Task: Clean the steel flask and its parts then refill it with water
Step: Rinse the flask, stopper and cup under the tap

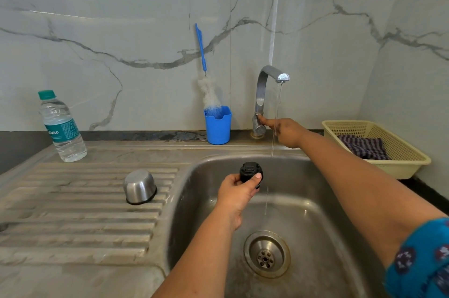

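Presently, head view, itemised around the sink (206, 191) as landmark.

Left hand (237, 189): over the sink basin, near its back wall. Fingers and thumb curled round a black stopper (250, 172), held upright with its top above the fingers.

Right hand (285, 131): reaches across the back rim of the sink to the tap (261, 101). Forefinger stretched out, its tip on the tap's lever at the base; the other fingers curled in and holding nothing.

Tap: steel, bent spout, standing at the back rim of the sink. A thin stream of water (275, 122) falls from the spout into the basin, just right of the stopper and not touching it.

Drain (266, 252): round steel strainer in the basin floor, nearer the camera than the stopper.

Steel cup (140, 186): upside down on the ribbed draining board left of the basin, dark rim downward.

Water bottle (60, 127): clear plastic, green cap, teal label, upright at the far left corner of the draining board.

Blue holder (218, 125): plastic cup on the ledge behind the sink, just left of the tap. A bottle brush (206, 79) stands in it, white bristles down, blue handle leaning on the marble wall.

Basket (388, 144): pale yellow plastic mesh, on the counter right of the sink. A striped dark cloth (364, 148) lies inside.

Sleeve (422, 256): blue patterned, on the right arm, at the lower right edge of view.
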Demonstrator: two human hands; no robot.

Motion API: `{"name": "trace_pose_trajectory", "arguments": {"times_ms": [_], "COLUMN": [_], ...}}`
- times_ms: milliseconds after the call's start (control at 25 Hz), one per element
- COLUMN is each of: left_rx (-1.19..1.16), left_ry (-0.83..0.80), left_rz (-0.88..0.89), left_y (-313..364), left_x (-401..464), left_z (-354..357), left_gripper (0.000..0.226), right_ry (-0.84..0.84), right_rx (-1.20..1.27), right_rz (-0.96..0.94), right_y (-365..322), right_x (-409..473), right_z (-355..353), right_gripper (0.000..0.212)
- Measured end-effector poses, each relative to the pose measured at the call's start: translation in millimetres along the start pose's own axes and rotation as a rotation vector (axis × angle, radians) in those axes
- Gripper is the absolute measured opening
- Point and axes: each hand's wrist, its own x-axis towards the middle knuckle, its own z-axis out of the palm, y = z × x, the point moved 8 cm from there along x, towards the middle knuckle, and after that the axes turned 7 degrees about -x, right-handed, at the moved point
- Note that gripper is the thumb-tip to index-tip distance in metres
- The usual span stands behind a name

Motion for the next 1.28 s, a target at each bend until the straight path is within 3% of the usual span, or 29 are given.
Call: {"name": "trace_pose_trajectory", "arguments": {"times_ms": [120, 240, 320, 400, 560, 720, 840, 920, 1000, 1200, 1280], "left_rx": [0.029, 0.057, 0.125, 0.188, 0.027, -0.239, -0.256, -0.219, -0.149, 0.046, 0.138], "left_ry": [0.002, 0.007, -0.003, -0.033, -0.106, -0.065, -0.049, -0.074, -0.077, -0.057, -0.065], "left_rz": [0.009, 0.017, 0.055, 0.081, 0.007, -0.008, -0.009, -0.023, 0.005, 0.171, 0.232], "left_y": [0, 4, 12, 18, 12, 17, 15, 13, 13, 15, 15], "left_x": [0, 8, 12, 18, 36, 50, 53, 52, 52, 59, 58], "left_z": [-2, 1, 15, 37, 69, 54, 54, 64, 70, 56, 59], "left_gripper": [0.042, 0.043, 0.037, 0.033, 0.024, 0.026, 0.021, 0.018, 0.021, 0.02, 0.019], "right_ry": [0.053, 0.238, 0.202, 0.091, 0.046, 0.118, 0.168, 0.167, 0.167, 0.172, 0.202], "right_rx": [0.084, 0.674, 0.989, 1.123, 1.087, 1.192, 0.819, 0.626, 0.676, 0.439, 0.592], "right_rz": [0.038, 0.289, 0.412, 0.417, 0.3, 0.354, 0.257, 0.137, 0.111, 0.226, 0.288], "right_y": [0, 24, 21, 4, -14, -16, -9, -4, 5, 0, -3], "right_x": [-6, -29, -56, -75, -86, -82, -81, -86, -91, -81, -82], "right_z": [-5, -4, 12, 25, 24, 40, 35, 26, 22, 28, 32], "right_gripper": [0.081, 0.054, 0.032, 0.022, 0.027, 0.024, 0.03, 0.042, 0.039, 0.025, 0.022]}}
